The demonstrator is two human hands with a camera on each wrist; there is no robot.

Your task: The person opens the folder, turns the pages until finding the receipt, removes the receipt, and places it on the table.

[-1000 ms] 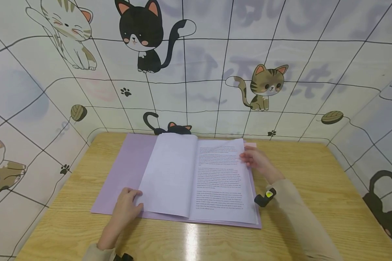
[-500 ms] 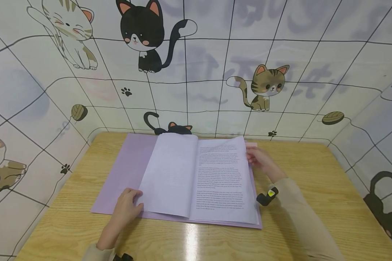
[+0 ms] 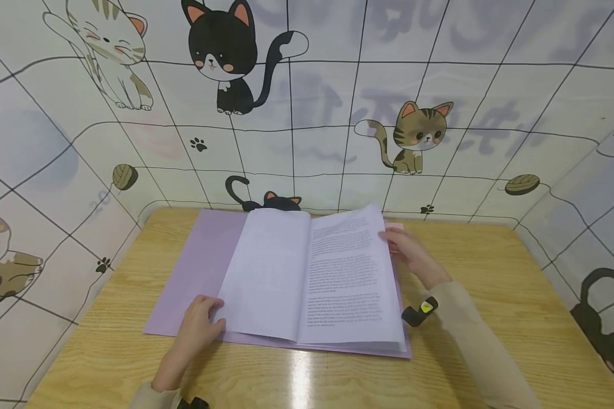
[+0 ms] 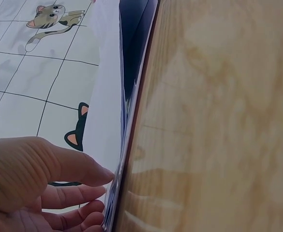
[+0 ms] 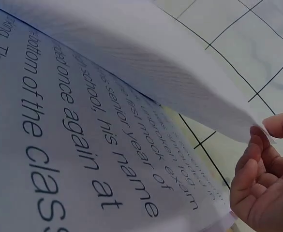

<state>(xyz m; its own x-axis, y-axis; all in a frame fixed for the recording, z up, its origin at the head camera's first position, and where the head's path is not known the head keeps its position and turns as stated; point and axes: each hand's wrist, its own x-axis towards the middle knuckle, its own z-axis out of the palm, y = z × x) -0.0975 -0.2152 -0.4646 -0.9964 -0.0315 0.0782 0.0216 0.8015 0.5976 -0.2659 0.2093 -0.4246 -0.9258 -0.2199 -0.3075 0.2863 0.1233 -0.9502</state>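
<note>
The fingers (image 5: 281,124) of the right hand (image 3: 408,253) are closed in a pinch, thumb against fingertips, on the outer edge of a printed page (image 3: 345,272), near its upper corner. From that grip the sheet rises and bows back toward the spine. Beneath it, close by, another text page (image 5: 107,150) lies in the stack. A pink tab (image 3: 396,226) peeks out just beyond the fingertips.

Across the spine, a blank-looking page (image 3: 266,272) stretches to the left hand (image 3: 199,324), whose fingers are loosely bent, their tips resting at its near outer corner. All these sheets lie inside an opened purple folder (image 3: 204,250), its cover showing beyond the left fingers. Under both hands is a wooden table (image 3: 481,267); past the folder stands a wall (image 3: 317,113) with cartoon cats.
</note>
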